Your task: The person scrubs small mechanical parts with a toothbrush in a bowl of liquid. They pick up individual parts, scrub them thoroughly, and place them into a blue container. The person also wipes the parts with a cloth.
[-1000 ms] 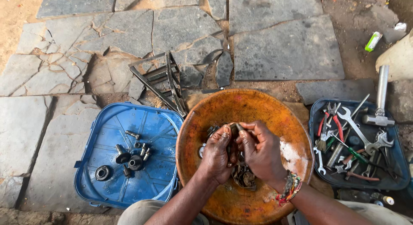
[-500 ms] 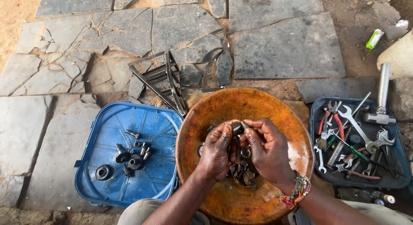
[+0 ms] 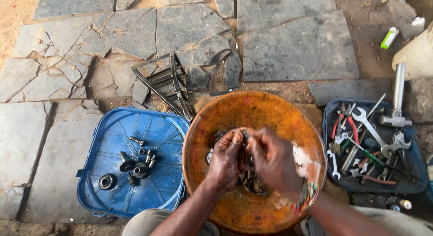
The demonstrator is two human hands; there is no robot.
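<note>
A large round orange basin [image 3: 252, 107] sits on the ground in front of me. Both my hands work over its middle. My left hand [image 3: 225, 160] and my right hand [image 3: 273, 161] meet fingertip to fingertip around a small dark metal part [image 3: 243, 136]; the right hand is motion-blurred. A pile of greasy dark metal parts [image 3: 253, 184] lies in the basin below the hands. A beaded bracelet [image 3: 306, 195] circles my right wrist.
A blue plastic lid [image 3: 135, 164] on the left holds bolts, sockets and a bearing. A dark tray [image 3: 374, 145] on the right holds wrenches and pliers. A hammer [image 3: 397, 98] lies beside it. A folded metal frame [image 3: 169, 85] lies on cracked stone slabs.
My hands have stayed over the basin's middle, turning the small part between the fingers. My right hand has shifted slightly and now blurs with motion.
</note>
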